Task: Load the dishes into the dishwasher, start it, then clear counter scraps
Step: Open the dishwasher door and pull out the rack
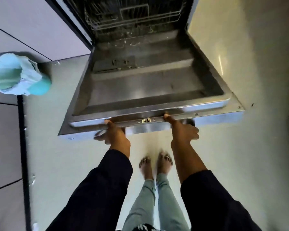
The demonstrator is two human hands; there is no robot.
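Fingers of both hands are clamped on the front edge of the dishwasher door (150,84), which hangs open and tilted down toward the person. The left hand (114,132) has its thumb hooked over the top lip and its fingers (98,135) curled under the steel face; the right hand (182,128) grips the same way, thumb on the lip, fingers (194,131) wrapped beneath. The latch (145,120) sits on the edge between the two thumbs.

Beyond the fingers, the inner door panel is bare steel with the detergent compartment (114,64) set into its far left part. Farther still, the lower rack (133,15) stands inside the tub; its wire tines and a small basket frame show, but the dim interior and blur make it hard to tell whether any dishes sit in it, and the upper part of the machine is cut off by the top of the view.

Well left of the left fingers, a turquoise bin (18,74) lined with a pale bag stands on the floor (60,147); its inside looks dark and its contents cannot be made out. Below the fingers are dark sleeves, light jeans and bare feet (155,164)
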